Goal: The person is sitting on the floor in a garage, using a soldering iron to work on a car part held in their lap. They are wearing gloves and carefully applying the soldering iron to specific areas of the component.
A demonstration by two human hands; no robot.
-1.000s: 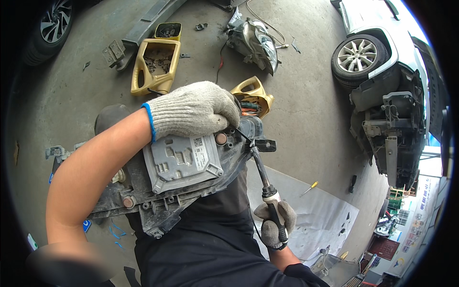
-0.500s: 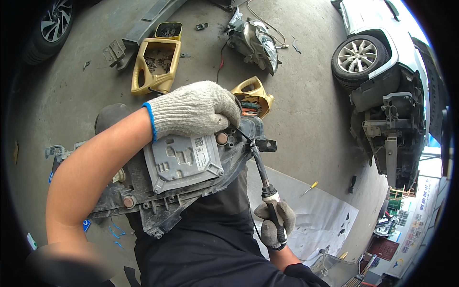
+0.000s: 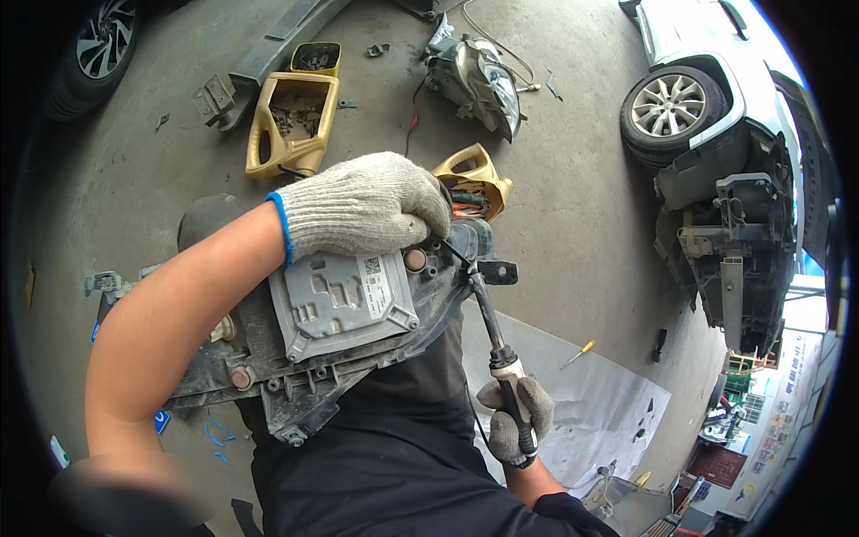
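Laid across the person's lap, where black trousers (image 3: 385, 465) support it, is one headlamp assembly (image 3: 304, 407), dark grey, dusty, its back turned upward. Fixed to it: one silver control module (image 3: 335, 304), squarish, labelled, with raised ribs.

Right hand (image 3: 519, 416), in a knitted grey glove: fingers wrapped round the black-and-white handle of one soldering iron (image 3: 488, 318), metal barrel pointing up and slightly left. The barrel's far end stands at the assembly's right edge, beside a black mounting tab (image 3: 497, 272) (whether it touches plastic cannot be told). One black cord (image 3: 472, 416) runs just left of the handle.

Left hand (image 3: 367, 206), in a matching glove, blue-cuffed: fingers closed in a pinch above the module's upper right corner, gripping one thin black rod (image 3: 455, 253) (its other end meets the iron's tip, or very nearly).

Floor, beside the lap: one pale sheet (image 3: 582, 394), right, with one yellow-handled screwdriver (image 3: 586, 346) at its upper edge; several blue strips (image 3: 217, 436), lower left.

Floor, beyond the assembly: one cut-open yellow jug (image 3: 498, 185) holding tools; a larger yellow jug (image 3: 264, 112), also cut open, containing small dark scraps; a small yellow container (image 3: 335, 58) adjoining it; a second headlamp (image 3: 483, 76), clear lens facing right.

Farthest: one white car (image 3: 756, 49), right, its front end stripped (inner structure exposed); one dark wheel (image 3: 103, 45), upper left.
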